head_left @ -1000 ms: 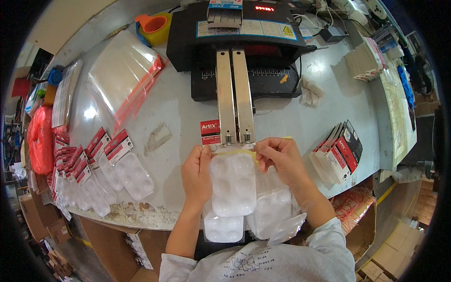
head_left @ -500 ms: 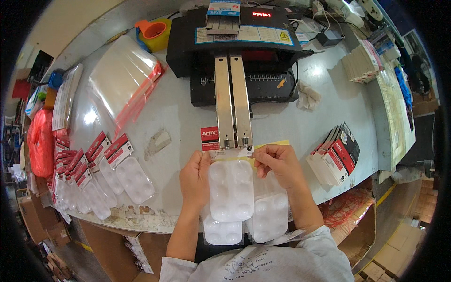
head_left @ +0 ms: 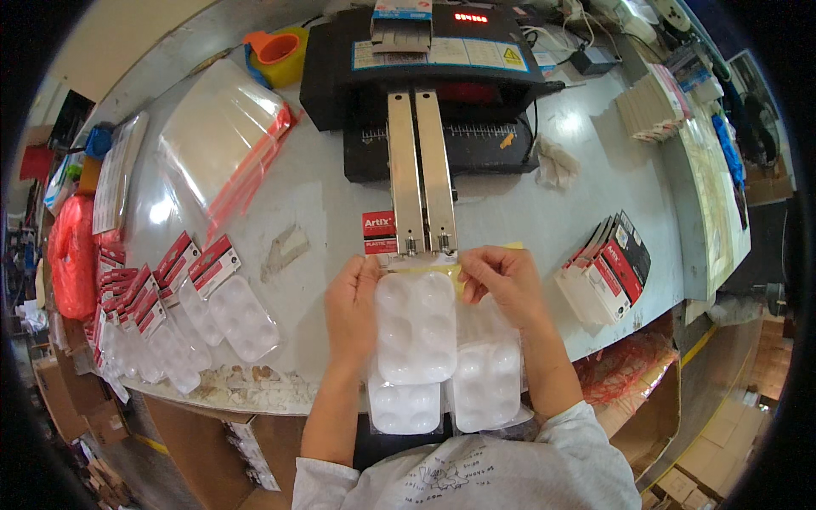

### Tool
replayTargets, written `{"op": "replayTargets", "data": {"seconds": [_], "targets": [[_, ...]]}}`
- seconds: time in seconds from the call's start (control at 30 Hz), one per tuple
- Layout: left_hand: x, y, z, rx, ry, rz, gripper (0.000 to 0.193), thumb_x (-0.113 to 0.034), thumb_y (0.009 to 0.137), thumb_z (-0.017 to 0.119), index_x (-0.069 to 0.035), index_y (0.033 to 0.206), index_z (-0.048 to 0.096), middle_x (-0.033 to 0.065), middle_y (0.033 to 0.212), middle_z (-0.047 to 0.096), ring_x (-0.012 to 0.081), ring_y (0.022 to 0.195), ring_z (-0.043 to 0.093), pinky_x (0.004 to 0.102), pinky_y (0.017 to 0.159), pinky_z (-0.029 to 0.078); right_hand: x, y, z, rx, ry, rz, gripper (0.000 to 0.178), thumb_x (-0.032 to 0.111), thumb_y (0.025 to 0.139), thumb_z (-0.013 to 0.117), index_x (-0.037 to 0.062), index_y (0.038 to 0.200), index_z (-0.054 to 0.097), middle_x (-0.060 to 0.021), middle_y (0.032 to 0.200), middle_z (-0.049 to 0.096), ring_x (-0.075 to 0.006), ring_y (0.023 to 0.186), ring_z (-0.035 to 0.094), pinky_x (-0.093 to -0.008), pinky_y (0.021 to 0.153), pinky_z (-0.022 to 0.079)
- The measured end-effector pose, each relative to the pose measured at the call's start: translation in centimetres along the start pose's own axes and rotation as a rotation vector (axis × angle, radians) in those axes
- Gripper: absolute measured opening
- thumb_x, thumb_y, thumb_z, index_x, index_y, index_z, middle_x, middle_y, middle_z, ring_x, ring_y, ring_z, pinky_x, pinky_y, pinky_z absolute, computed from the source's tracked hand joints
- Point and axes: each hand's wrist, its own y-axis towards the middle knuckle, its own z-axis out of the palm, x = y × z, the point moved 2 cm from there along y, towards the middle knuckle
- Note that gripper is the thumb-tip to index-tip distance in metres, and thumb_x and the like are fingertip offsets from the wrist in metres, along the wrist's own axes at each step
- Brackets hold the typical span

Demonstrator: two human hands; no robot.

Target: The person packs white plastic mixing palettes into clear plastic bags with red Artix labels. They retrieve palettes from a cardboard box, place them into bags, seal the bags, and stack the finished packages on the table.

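A white plastic paint palette (head_left: 416,327) with round wells, in a clear bag, lies in front of me. Its top edge sits at the tips of two long metal arms (head_left: 422,170) of a black stapling machine (head_left: 340,76). A red header card (head_left: 378,225) shows beside the left arm; the rest is hidden under the arms. My left hand (head_left: 351,302) is closed, pinching the left side of the bag top. At the right, my right hand (head_left: 501,285) pinches the other side by a yellow strip. Two more bagged palettes (head_left: 487,387) lie partly beneath, toward my body.
Several bagged palettes with red cards (head_left: 212,268) are piled at the left. Clear bags (head_left: 225,127) lie behind them, near a tape dispenser (head_left: 280,55). A stack of red and black cards (head_left: 603,272) stands at the right. A cardboard box (head_left: 637,399) sits below the table edge.
The palette and both hands have moved slightly away from me, toward the machine's arms. The red digits on the machine's display have changed. Both hands keep their pinch.
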Motion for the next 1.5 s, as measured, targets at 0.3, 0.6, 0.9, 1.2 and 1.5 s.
{"op": "replayTargets", "data": {"seconds": [0.3, 0.6, 0.9, 1.2, 1.5], "targets": [[0.4, 0.4, -14.7, -0.484, 0.363, 0.165, 0.026, -0.023, 0.091, 0.056, 0.0, 0.101, 0.061, 0.004, 0.097, 0.059, 0.0146, 0.083, 0.053, 0.0275, 0.075, 0.042, 1.6, -5.4, -7.8, -0.361, 0.219, -0.465, 0.025, 0.019, 0.095, 0.05, -0.0035, 0.097, 0.062, -0.0049, 0.074, 0.059, -0.0112, 0.059, 0.056, -0.0226, 0.052, 0.043], [-3.5, -17.3, -0.4, 0.55, 0.679, 1.161, 0.022, -0.022, 0.066, 0.073, -0.018, 0.087, 0.071, -0.007, 0.081, 0.054, 0.0108, 0.069, 0.052, 0.0257, 0.07, 0.041, -1.8, -5.5, -8.5, -0.479, 0.395, -0.473, 0.026, 0.021, 0.093, 0.055, -0.0033, 0.096, 0.063, -0.0033, 0.073, 0.059, -0.0114, 0.06, 0.055, -0.0223, 0.053, 0.04], [0.3, -19.1, 4.0, 0.774, 0.551, 1.148, 0.019, -0.014, 0.077, 0.062, -0.007, 0.094, 0.065, -0.0001, 0.097, 0.058, 0.0126, 0.085, 0.056, 0.0237, 0.071, 0.042, -1.4, -6.8, -8.7, -0.498, 0.409, -0.473, 0.022, 0.018, 0.092, 0.056, -0.0022, 0.095, 0.064, -0.0049, 0.075, 0.061, -0.0111, 0.063, 0.058, -0.021, 0.055, 0.042], [-2.3, -15.8, -0.7, 0.304, -0.345, 0.076, 0.01, -0.005, 0.095, 0.04, 0.0, 0.086, 0.041, 0.024, 0.091, 0.066, 0.0195, 0.085, 0.064, 0.0284, 0.074, 0.05, 1.6, -7.6, -18.2, -0.666, -1.17, -0.44, 0.088, 0.046, 0.062, 0.078, -0.0013, 0.128, 0.045, -0.0198, 0.132, 0.046, -0.0305, 0.123, 0.044, -0.0356, 0.096, 0.037], [-3.6, -10.2, 1.6, 0.243, -0.458, -0.169, 0.025, -0.014, 0.093, 0.054, 0.006, 0.108, 0.059, 0.0162, 0.099, 0.066, 0.0163, 0.086, 0.064, 0.0244, 0.074, 0.049, 1.4, -6.8, -19.6, -0.443, -1.224, -0.358, 0.102, 0.057, 0.057, 0.075, 0.0069, 0.137, 0.038, -0.0115, 0.142, 0.038, -0.0219, 0.134, 0.033, -0.0407, 0.103, 0.022]]}}
